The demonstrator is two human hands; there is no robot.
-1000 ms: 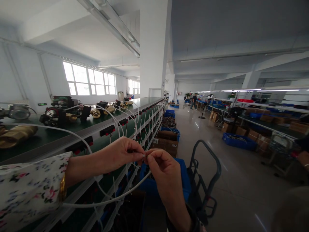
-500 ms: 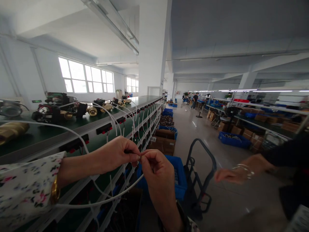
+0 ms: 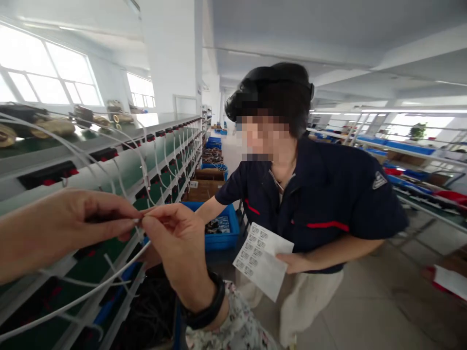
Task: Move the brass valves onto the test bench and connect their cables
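My left hand (image 3: pixel 65 226) and my right hand (image 3: pixel 175 243) meet fingertip to fingertip in front of me, both pinched on the end of a white cable (image 3: pixel 83 294). The cable sags down and off to the lower left. My right wrist wears a black band (image 3: pixel 207 308). Both hands hover beside a long green workbench (image 3: pixel 120 167) whose front edge carries a row of black sockets with white leads hanging from them.
A co-worker in a dark shirt (image 3: pixel 328 194) stands close on the right, holding a sheet of labels (image 3: pixel 260 260). A blue bin (image 3: pixel 221 233) and a cardboard box (image 3: pixel 204 187) sit on the floor by the bench. Brass parts (image 3: pixel 54 127) lie on the bench top.
My view has swung right and closer to the bench. The co-worker, of whom only a hand showed before, now stands right in front of me. My hands keep their pinch on the cable end.
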